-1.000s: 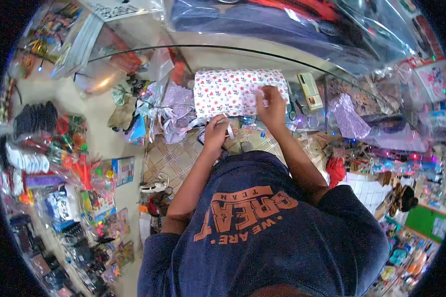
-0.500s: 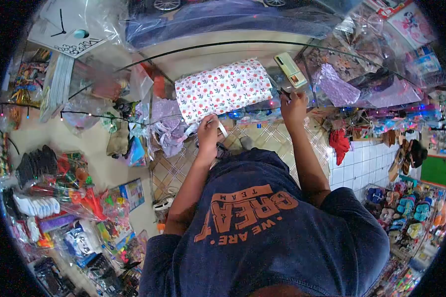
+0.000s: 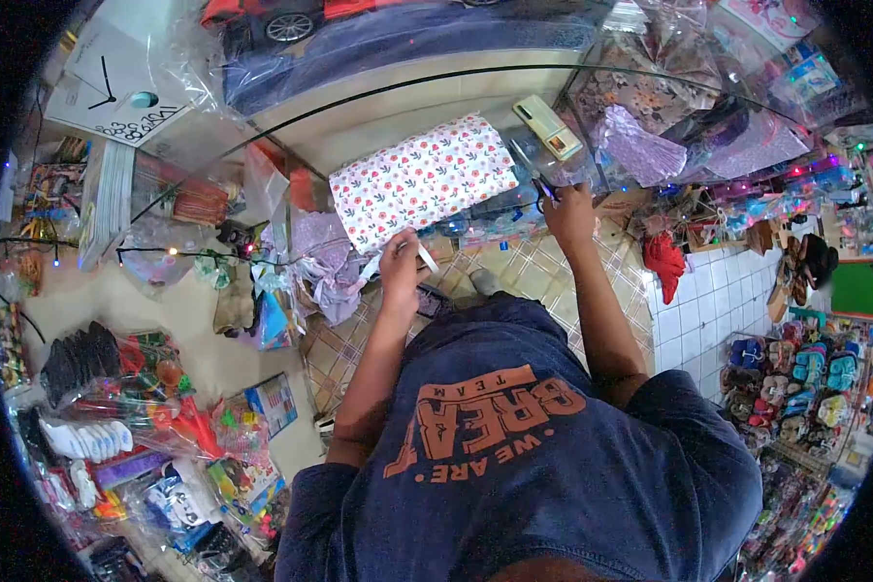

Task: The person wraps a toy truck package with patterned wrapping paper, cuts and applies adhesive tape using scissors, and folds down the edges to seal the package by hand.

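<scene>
A parcel in white floral paper (image 3: 424,182) lies on the glass counter. At its lower left edge my left hand (image 3: 400,267) is closed on a white strip (image 3: 427,256), which looks like tape or ribbon. To the right, my right hand (image 3: 569,211) grips dark-handled scissors (image 3: 541,192), their blades pointing up and left towards the far side of the counter. A pale yellow-green phone (image 3: 550,127) lies on the glass just beyond the scissors.
Lilac wrapped items (image 3: 642,145) lie right of the phone, and a lilac bundle (image 3: 326,262) hangs left of the parcel. A white clock (image 3: 116,82) stands at upper left. A string of lights crosses the counter's near edge. Packed goods (image 3: 179,417) fill the lower left.
The scissors now show clearly, blades raised beside the phone. My left hand has shifted slightly left and down with the white strip. The whole view has shifted a little.
</scene>
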`<act>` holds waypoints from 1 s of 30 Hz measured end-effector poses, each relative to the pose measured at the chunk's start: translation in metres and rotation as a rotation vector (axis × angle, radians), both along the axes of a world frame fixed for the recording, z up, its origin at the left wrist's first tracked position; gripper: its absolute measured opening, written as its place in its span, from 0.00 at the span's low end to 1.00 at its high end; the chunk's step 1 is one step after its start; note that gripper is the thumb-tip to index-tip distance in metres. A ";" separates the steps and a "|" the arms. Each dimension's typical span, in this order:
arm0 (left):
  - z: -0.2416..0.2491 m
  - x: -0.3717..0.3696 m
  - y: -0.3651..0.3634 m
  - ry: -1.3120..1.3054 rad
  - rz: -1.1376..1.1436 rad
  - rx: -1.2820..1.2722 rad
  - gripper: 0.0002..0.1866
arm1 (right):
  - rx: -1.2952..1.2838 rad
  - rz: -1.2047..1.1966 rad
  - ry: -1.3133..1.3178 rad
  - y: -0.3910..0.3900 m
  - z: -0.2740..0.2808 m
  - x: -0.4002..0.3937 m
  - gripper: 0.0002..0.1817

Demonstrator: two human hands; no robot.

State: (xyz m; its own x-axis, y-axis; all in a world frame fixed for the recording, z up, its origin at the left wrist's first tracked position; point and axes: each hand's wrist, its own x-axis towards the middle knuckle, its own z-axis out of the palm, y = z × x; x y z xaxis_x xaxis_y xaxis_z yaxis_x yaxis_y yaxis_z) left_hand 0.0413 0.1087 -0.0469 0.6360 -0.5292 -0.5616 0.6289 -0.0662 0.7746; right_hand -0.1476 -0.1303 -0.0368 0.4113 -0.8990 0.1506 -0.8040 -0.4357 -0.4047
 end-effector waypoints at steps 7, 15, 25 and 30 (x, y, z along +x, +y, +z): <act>0.000 -0.002 0.000 0.001 -0.003 -0.008 0.17 | -0.020 -0.035 -0.056 0.004 -0.021 -0.002 0.19; 0.000 -0.002 -0.001 0.007 0.018 -0.041 0.17 | 0.006 0.007 -0.089 -0.003 -0.010 -0.021 0.16; -0.003 0.001 0.008 -0.022 0.037 -0.037 0.16 | 0.447 0.518 0.158 -0.031 0.137 -0.044 0.21; 0.009 -0.003 0.005 -0.035 0.084 -0.009 0.16 | 0.761 1.032 0.419 -0.047 0.094 0.015 0.26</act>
State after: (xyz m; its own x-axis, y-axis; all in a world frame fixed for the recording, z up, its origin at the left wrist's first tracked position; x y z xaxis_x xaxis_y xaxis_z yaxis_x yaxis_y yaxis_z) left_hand 0.0387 0.1137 -0.0376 0.6975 -0.4780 -0.5338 0.6046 -0.0071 0.7965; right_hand -0.1328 -0.1777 0.0572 0.8371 0.0432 -0.5453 -0.3694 -0.6906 -0.6218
